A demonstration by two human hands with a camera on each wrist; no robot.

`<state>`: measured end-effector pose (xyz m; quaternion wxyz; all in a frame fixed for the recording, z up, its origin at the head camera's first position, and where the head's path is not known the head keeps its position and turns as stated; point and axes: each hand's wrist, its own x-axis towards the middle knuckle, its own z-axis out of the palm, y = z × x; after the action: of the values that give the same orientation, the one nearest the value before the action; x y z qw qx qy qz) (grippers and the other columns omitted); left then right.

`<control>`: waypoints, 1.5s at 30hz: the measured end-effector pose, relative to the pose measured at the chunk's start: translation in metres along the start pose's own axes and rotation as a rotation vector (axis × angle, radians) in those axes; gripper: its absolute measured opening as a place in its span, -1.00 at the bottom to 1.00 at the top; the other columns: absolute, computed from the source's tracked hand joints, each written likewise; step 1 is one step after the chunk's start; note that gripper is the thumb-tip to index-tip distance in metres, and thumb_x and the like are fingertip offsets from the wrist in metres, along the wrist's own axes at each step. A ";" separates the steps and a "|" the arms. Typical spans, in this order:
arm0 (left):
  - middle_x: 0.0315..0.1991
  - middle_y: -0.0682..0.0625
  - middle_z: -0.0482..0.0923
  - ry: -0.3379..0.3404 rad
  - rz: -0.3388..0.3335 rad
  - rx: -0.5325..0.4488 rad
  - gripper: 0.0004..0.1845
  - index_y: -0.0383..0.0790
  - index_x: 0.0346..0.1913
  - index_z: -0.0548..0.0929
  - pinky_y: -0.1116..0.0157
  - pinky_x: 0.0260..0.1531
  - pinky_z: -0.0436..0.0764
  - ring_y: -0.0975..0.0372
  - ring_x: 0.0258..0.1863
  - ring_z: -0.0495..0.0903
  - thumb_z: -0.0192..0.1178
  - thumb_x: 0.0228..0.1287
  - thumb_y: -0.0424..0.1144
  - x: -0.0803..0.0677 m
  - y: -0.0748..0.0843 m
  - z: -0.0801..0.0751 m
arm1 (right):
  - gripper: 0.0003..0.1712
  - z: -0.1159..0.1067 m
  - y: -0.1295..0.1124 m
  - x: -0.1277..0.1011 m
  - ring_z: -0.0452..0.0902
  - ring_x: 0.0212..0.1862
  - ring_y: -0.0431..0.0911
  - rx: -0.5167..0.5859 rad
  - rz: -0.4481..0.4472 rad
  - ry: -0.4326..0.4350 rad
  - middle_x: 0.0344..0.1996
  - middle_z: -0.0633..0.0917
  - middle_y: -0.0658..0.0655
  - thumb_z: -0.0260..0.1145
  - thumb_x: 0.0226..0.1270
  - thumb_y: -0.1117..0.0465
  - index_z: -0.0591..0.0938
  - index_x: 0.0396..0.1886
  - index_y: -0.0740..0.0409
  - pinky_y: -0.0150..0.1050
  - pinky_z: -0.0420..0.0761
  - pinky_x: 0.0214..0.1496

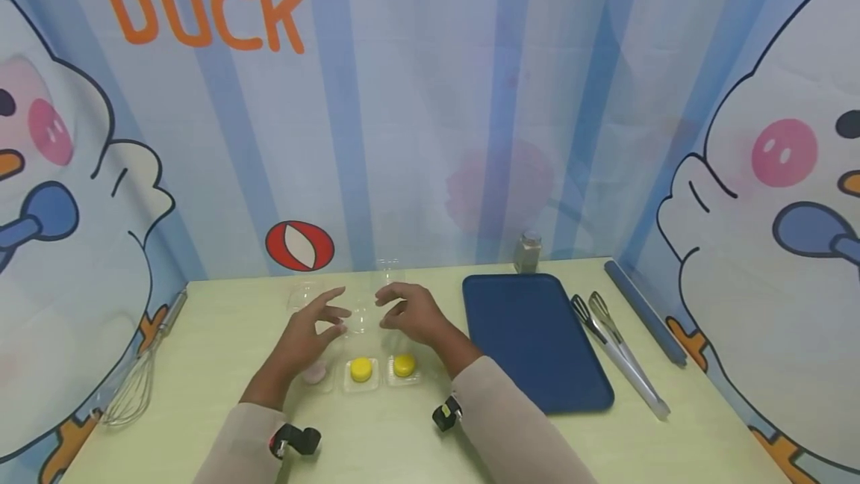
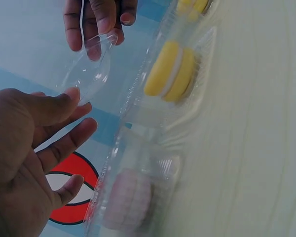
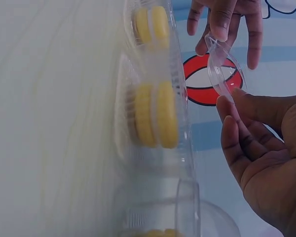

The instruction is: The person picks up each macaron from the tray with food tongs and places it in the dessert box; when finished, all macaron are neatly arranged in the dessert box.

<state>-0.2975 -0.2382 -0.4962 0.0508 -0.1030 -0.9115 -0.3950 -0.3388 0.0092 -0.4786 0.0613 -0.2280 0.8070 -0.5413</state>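
Both hands hold a thin, curved clear plastic shell [image 1: 360,317] up between them, over the back of the table. My left hand [image 1: 311,331] pinches one edge of it between thumb and fingers, its other fingers spread. At the opposite edge, the thumb and fingertips of my right hand [image 1: 418,314] grip the shell, as the right wrist view shows. Nearer me, a yellow macaron [image 1: 360,370] and another yellow macaron [image 1: 404,364] sit in small clear plastic trays. A pale pink macaron [image 2: 128,200] lies in a similar tray beside the left wrist, partly covered by it in the head view.
More clear plastic pieces [image 1: 388,270] stand at the back. A blue tray [image 1: 537,342] lies right of the right arm, with metal tongs [image 1: 625,357] and a grey-blue rod [image 1: 645,312] beyond it. A small jar [image 1: 527,252] stands behind. A whisk [image 1: 137,379] lies far left.
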 end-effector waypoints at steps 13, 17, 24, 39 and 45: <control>0.23 -0.04 0.82 0.023 0.017 0.020 -0.31 0.00 0.60 0.49 -0.29 0.43 0.58 -0.06 0.24 0.79 0.39 0.48 -0.37 0.000 0.008 0.011 | -0.56 -0.014 0.004 -0.010 0.81 0.00 0.06 -0.101 -0.020 -0.037 -0.04 0.82 0.26 0.53 0.37 0.44 0.72 0.23 0.29 -0.17 0.82 0.03; 0.22 -0.07 0.82 0.028 0.044 -0.001 -0.35 -0.01 0.57 0.53 -0.22 0.35 0.68 -0.06 0.20 0.81 0.38 0.49 -0.39 -0.001 0.010 0.013 | -0.62 -0.016 0.008 -0.013 0.81 -0.03 0.00 -0.142 -0.054 -0.041 -0.09 0.84 0.22 0.52 0.40 0.42 0.76 0.19 0.32 -0.21 0.81 0.02; 0.21 -0.14 0.82 0.007 0.079 -0.050 -0.41 -0.03 0.54 0.58 -0.25 0.34 0.67 0.17 -0.16 0.89 0.34 0.52 -0.39 -0.004 0.016 0.014 | -0.68 -0.022 0.010 -0.018 0.82 -0.21 -0.03 -0.119 -0.070 -0.044 -0.15 0.83 0.27 0.45 0.47 0.41 0.77 0.17 0.37 -0.19 0.83 -0.08; 0.32 -0.13 0.76 -0.026 0.132 -0.134 -0.52 -0.03 0.37 0.75 -0.14 0.27 0.75 0.11 -0.09 0.89 0.31 0.50 -0.47 -0.004 0.029 0.018 | -0.67 -0.036 0.015 -0.029 0.88 -0.17 0.08 -0.081 -0.051 -0.063 -0.02 0.86 0.26 0.41 0.61 0.10 0.81 0.12 0.25 -0.05 0.85 0.03; 0.32 -0.12 0.76 -0.050 0.127 -0.119 -0.55 -0.04 0.40 0.72 -0.08 0.22 0.79 0.11 0.00 0.87 0.29 0.55 -0.40 -0.005 0.031 0.019 | -0.59 -0.038 0.016 -0.030 0.86 -0.10 0.26 -0.087 -0.052 -0.066 -0.01 0.85 0.37 0.34 0.66 0.00 0.82 0.11 0.26 -0.23 0.79 -0.02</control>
<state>-0.2859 -0.2043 -0.4883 0.0467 -0.1734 -0.8790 -0.4418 -0.3304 0.0598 -0.4820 0.0636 -0.2692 0.8211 -0.4994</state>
